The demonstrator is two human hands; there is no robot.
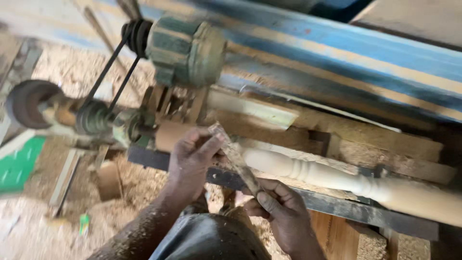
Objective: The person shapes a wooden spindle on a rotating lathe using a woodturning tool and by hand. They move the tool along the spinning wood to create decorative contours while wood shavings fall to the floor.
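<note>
Blur smears the green motor (186, 50); both hands, left hand (192, 156) and right hand (281, 212), pinch a chisel (236, 159) against the pale spindle (337, 175), its right end cut off.

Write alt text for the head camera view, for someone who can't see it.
Seen from above, a person's two bare hands, left hand and right hand, hold a long flat tool against a pale turned wooden spindle mounted on a lathe. A green motor with a black belt sits behind, and sawdust covers the floor.
</note>
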